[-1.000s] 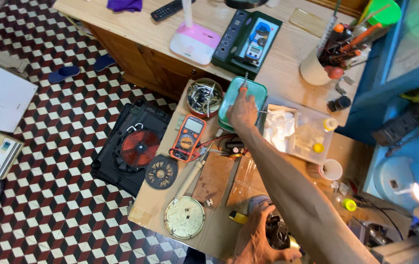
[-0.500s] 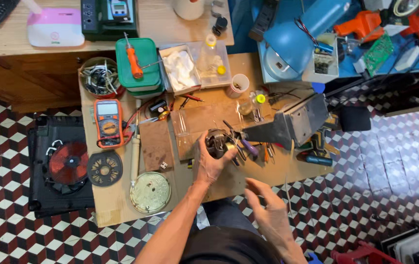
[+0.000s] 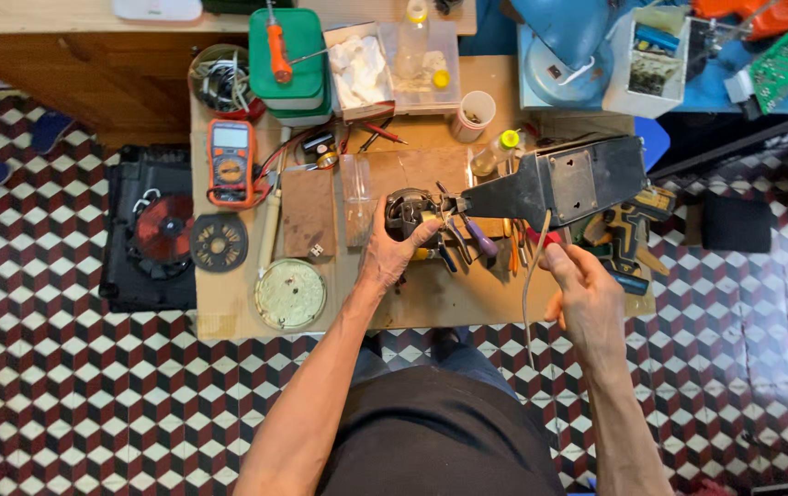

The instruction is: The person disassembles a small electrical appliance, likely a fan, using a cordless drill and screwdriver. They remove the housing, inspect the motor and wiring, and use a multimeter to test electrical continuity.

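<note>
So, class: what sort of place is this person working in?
Most likely a home electronics repair bench: an orange multimeter, a screwdriver and a green circuit board crowd the wooden table, while the left hand holds a small motor.

A small round dark metal motor point(image 3: 410, 211) with wound coils showing sits at the middle of the wooden bench top, at the narrow end of a long black wedge-shaped metal housing point(image 3: 559, 184). A thin pale cable point(image 3: 529, 285) hangs down from the housing past the bench's front edge.
</note>
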